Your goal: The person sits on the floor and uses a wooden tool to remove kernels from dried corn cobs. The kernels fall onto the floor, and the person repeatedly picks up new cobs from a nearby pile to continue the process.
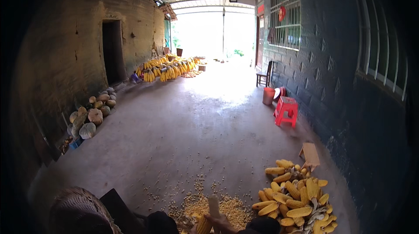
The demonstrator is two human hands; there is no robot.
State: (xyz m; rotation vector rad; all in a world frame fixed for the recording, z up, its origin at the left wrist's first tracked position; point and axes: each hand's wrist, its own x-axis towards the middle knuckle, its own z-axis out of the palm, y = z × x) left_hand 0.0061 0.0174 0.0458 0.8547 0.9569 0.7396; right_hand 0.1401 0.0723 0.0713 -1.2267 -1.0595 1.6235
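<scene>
At the bottom centre, between the person's dark-clothed knees, my right hand [222, 223] is closed around a pale, upright piece [214, 206], a bare cob or a wooden tool; which one I cannot tell. Just left of it, my left hand [193, 229] shows only in part at the picture's lower edge, against a yellow corn cob [204, 225]; its grip is mostly hidden. The cob leans beside the pale piece. Loose corn kernels [234, 208] lie heaped on the floor around the hands, with dry husks [185, 222] at their left.
A pile of corn cobs [300, 212] lies at the right, with a small wooden stool [310, 154] behind it. A woven basket [80, 198] stands at lower left. Farther off are a red plastic stool [287, 111], a red bucket [268, 96], pumpkins [95, 116] and hanging-style corn bundles [170, 72].
</scene>
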